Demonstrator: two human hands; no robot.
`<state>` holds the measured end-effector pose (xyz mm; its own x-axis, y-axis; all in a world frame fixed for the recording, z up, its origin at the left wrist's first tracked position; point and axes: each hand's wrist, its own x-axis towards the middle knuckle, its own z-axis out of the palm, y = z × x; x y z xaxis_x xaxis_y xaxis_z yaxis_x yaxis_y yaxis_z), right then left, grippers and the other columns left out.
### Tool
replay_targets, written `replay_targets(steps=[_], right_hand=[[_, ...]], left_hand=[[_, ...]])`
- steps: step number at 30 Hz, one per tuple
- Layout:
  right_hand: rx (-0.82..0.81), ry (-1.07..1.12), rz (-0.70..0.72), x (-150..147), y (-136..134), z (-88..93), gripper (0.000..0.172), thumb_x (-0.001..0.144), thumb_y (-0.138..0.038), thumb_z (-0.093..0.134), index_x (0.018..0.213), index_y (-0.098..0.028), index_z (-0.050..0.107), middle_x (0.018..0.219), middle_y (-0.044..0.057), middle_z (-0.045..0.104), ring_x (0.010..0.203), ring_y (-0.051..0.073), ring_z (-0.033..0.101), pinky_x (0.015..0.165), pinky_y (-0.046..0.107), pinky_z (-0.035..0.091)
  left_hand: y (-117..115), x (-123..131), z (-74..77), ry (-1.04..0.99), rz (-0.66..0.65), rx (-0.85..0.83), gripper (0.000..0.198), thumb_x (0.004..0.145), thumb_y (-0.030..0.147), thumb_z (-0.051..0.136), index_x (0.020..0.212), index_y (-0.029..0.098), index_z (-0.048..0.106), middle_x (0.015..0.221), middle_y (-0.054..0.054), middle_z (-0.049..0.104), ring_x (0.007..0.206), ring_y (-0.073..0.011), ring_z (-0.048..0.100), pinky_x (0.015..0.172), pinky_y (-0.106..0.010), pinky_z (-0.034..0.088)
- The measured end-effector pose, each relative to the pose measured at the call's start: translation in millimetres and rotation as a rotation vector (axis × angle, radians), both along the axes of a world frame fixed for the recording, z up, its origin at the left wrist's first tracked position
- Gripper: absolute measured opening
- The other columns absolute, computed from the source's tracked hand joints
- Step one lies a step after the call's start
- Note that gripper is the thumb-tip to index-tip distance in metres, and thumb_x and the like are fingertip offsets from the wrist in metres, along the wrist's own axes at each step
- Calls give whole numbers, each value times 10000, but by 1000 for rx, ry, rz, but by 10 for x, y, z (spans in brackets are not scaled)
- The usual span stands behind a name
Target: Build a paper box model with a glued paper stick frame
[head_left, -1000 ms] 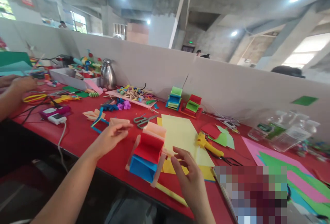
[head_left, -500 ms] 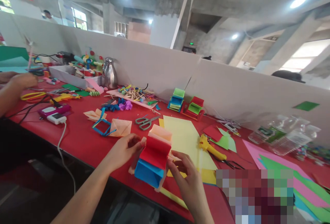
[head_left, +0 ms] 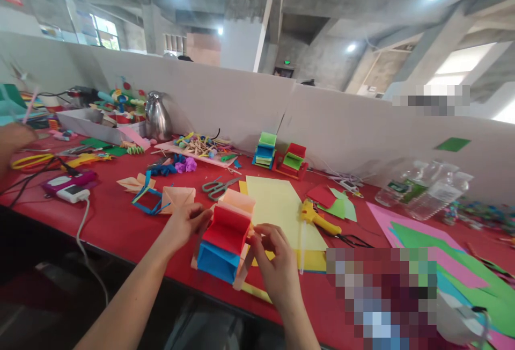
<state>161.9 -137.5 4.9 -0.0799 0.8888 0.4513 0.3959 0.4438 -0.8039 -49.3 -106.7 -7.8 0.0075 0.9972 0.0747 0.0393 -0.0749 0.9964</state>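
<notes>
At the table's front edge stands a folded-paper model (head_left: 226, 226) with peach, red and blue box-like sections between pale side legs. My left hand (head_left: 188, 226) is closed, thumb and finger pinched at the model's left side, level with the red section. On the opposite side, my right hand (head_left: 276, 253) is closed with bent fingers at its right end. What exactly the fingertips pinch is partly hidden. Behind the model lie grey scissors (head_left: 217, 188) and a pale yellow paper sheet (head_left: 277, 205). A peach folded paper piece (head_left: 177, 198) and a blue paper frame (head_left: 149, 202) are left of it.
A yellow glue gun (head_left: 322, 218) lies to the right, near plastic bottles (head_left: 436, 191) and coloured paper sheets (head_left: 454, 242). Two similar paper models (head_left: 263, 151) stand by the partition. At left are a steel jug (head_left: 157, 116), a purple power strip (head_left: 70, 182) and another person's hand (head_left: 16, 138).
The view has shifted, so the table's contents appear farther left and slightly higher. Both my hands stay at the paper model's sides. The other person's hand has moved at the left edge.
</notes>
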Motion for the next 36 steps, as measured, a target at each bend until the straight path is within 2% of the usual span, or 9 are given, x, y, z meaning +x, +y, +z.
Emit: replay_targets(steps=[4, 9, 12, 16, 22, 25, 28, 31, 36], right_hand=[[15, 15, 1, 10, -8, 8, 132, 839, -232, 476, 911, -179, 572, 947, 69, 556, 780, 157, 594, 673, 276, 501], [18, -12, -5, 28, -8, 14, 167, 815, -186, 464, 922, -170, 592, 970, 83, 558, 811, 173, 579, 695, 301, 499], [20, -11, 6, 9, -7, -4, 180, 791, -162, 468, 914, -168, 600, 973, 86, 552, 810, 175, 577, 684, 300, 500], [24, 0, 38, -23, -19, -34, 210, 777, -160, 487, 961, -165, 589, 995, 90, 534, 813, 172, 585, 683, 295, 508], [-26, 22, -30, 38, -83, 1, 311, 842, -323, 505, 1123, -191, 503, 1071, 104, 547, 809, 171, 614, 715, 310, 515], [-62, 21, -38, 69, -116, 37, 292, 835, -373, 518, 1056, -186, 554, 978, 90, 591, 806, 182, 622, 709, 303, 509], [-177, 44, 22, 65, -122, 43, 335, 824, -400, 529, 1069, -174, 553, 844, 65, 645, 767, 187, 632, 697, 300, 503], [-251, 137, 72, 44, -94, 1, 370, 805, -411, 545, 1073, -155, 544, 832, 69, 664, 760, 193, 634, 681, 300, 502], [-257, 270, 51, 1, -58, -68, 348, 763, -392, 598, 1025, -165, 566, 793, 54, 650, 724, 180, 621, 655, 291, 495]], left_hand=[[8, -21, -49, -134, -7, -47, 363, 677, 498, 638, 618, 156, 530, 489, 57, 475, 457, -77, 408, 452, -194, 290], [-27, -10, -29, -247, -27, -125, 342, 642, 461, 691, 707, 152, 561, 584, 23, 567, 517, -105, 511, 507, -213, 393], [-66, -2, 10, -277, 10, -140, 371, 639, 441, 707, 856, 168, 581, 657, 11, 622, 575, -127, 570, 555, -227, 432], [-108, -4, 55, -310, 24, -131, 545, 623, 410, 736, 1092, 203, 551, 759, -5, 678, 702, -162, 619, 630, -244, 459], [-120, -29, 64, -294, -14, -133, 482, 605, 408, 749, 994, 156, 615, 782, -38, 699, 692, -171, 619, 628, -250, 455], [-116, -32, 41, -307, -1, -130, 442, 622, 395, 740, 981, 169, 619, 802, -34, 703, 728, -174, 628, 660, -250, 461], [-115, -26, 20, -328, -9, -137, 411, 637, 378, 733, 976, 177, 614, 821, -28, 702, 757, -167, 627, 691, -248, 465], [-126, -17, 23, -332, -19, -135, 383, 653, 369, 726, 965, 182, 609, 814, -20, 696, 739, -147, 618, 682, -235, 462], [-137, -22, 49, -316, -37, -114, 383, 650, 407, 718, 944, 179, 629, 764, -15, 687, 700, -149, 612, 654, -239, 457]])
